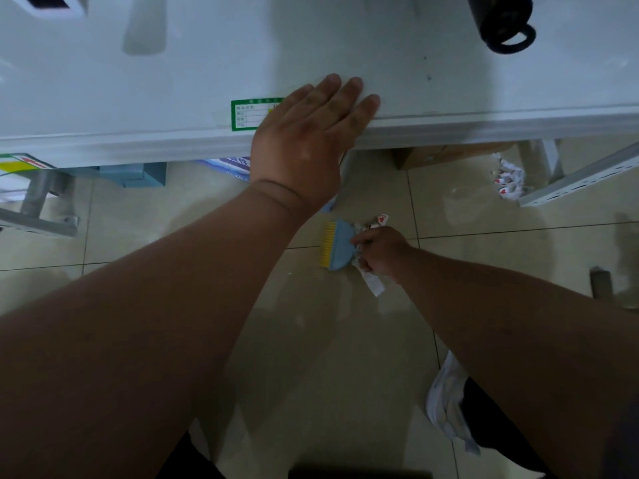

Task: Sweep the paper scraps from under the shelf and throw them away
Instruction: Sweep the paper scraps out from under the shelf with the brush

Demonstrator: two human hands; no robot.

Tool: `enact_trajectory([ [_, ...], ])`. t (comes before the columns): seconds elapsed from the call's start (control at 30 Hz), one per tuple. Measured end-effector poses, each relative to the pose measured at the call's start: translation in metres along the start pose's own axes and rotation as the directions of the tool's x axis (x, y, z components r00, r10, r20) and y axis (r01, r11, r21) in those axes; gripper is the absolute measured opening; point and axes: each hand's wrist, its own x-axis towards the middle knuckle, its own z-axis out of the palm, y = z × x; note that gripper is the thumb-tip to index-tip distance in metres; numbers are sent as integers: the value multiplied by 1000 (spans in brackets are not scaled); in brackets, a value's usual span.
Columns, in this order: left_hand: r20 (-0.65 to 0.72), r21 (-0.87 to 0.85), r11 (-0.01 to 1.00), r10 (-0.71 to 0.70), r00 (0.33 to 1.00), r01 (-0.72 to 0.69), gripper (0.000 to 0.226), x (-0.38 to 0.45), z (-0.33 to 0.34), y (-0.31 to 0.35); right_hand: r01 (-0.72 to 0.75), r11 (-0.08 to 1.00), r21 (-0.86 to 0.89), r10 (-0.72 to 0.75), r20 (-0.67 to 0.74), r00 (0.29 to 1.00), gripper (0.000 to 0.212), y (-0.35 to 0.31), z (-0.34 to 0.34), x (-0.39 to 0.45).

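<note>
Both forearms reach forward: left hand (307, 133) lies flat, fingers straight, on the shelf (484, 98) edge, probably for balance. Right hand (378, 252) grips a blue brush (337, 245) over floor scraps (371, 283); more paper scraps (508, 181) wait beneath the shelf.

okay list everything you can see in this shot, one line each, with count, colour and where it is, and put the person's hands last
shelf: one, white, across the top.
green label: one, on the shelf's front edge, partly under the left hand.
black bottle: one, on the shelf, top right.
brush: one, blue with yellow bristles, on the floor.
paper scraps: one white-and-red heap under the shelf at right; more by the brush.
cardboard box: one, brown, under the shelf.
blue box: one, under the shelf at left.
floor tiles: beige, glossy.
left hand: flat on the shelf edge.
right hand: grips the brush along with a paper scrap.
</note>
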Motion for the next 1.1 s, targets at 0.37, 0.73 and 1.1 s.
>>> enact_trajectory([
  [0.37,44,-2,1000,-11,999,11,51,0,-1,0,28,979,-203,-23,27,999,19,-7,-46,-26],
  [0.73,53,54,999,5,999,-8,52,1,-5,0,181,685,-706,-11,238,971,33,6,-40,-18],
  [1.1,169,22,1000,-14,986,10,52,7,-18,7,64,764,-643,-48,42,998,29,-35,-93,-2],
])
